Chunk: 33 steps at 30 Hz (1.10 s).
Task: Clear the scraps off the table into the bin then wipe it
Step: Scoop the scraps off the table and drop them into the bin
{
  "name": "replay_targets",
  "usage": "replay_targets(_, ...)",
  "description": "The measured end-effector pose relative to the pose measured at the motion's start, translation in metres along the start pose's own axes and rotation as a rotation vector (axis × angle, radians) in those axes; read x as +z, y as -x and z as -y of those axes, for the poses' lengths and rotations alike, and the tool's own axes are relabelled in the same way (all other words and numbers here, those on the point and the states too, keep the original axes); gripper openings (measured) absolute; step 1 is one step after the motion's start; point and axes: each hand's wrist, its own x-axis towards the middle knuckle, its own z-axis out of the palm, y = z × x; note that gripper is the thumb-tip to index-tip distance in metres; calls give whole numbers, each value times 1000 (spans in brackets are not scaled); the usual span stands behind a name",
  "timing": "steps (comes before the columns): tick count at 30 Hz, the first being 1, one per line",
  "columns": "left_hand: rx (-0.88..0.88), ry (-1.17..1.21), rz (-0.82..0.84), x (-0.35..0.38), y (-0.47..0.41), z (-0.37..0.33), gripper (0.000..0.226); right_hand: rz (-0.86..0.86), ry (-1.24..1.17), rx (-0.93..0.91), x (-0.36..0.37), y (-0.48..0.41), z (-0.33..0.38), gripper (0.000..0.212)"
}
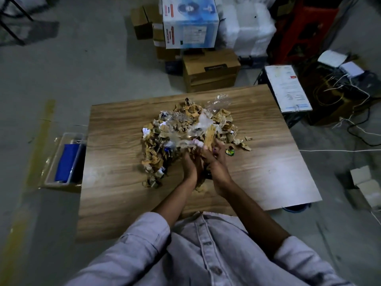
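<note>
Head view: the scraps (185, 129) are heaped mid-table (123, 203), torn brown cardboard, crinkled clear film and white paper bits. At the heap's near edge, the right hand (216, 162) curls round scraps. The left hand (190, 164) presses alongside it (fingers buried and blurred, grip unclear). A clear plastic bin (66, 159) sits beside the table's left edge.

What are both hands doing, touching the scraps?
Touching. The head view shows the left hand and right hand dug into the scraps, fingers partly covered by them.
</note>
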Motion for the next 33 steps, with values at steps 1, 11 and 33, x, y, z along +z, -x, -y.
replay_targets(1, 118, -167, -43, 2, 2, 0, 58, 7, -49, -1, -4, 1, 6, 76)
replay_targets(11, 838, -1065, 338, -9, 11, -4, 59, 112, -422, 132, -46, 11, 22, 63)
replay_targets(33, 237, -803, 445, 29, 60, 1, 84, -285, -181, 130, -31, 4, 10, 40)
